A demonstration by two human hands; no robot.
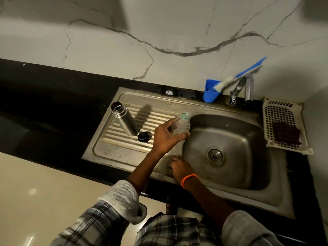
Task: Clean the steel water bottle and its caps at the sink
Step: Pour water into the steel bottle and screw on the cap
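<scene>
The steel water bottle [124,120] stands uncapped on the ribbed drainboard [113,153] to the left of the sink basin [230,139]. A black cap [143,137] lies by its base. My left hand [165,137] grips a clear plastic bottle [182,123] with an open mouth, tilted at the basin's left rim. My right hand [179,168], with an orange band at the wrist, is on the sink's front rim with its fingers bent down. It is blurred, and whether it holds anything is hidden.
A tap [237,91] stands behind the basin, next to a blue cup [211,93] holding a blue-handled bottle brush [236,77]. A white plastic tray [282,125] with a dark scrub pad [285,134] lies to the right. Black countertop [44,103] stretches left.
</scene>
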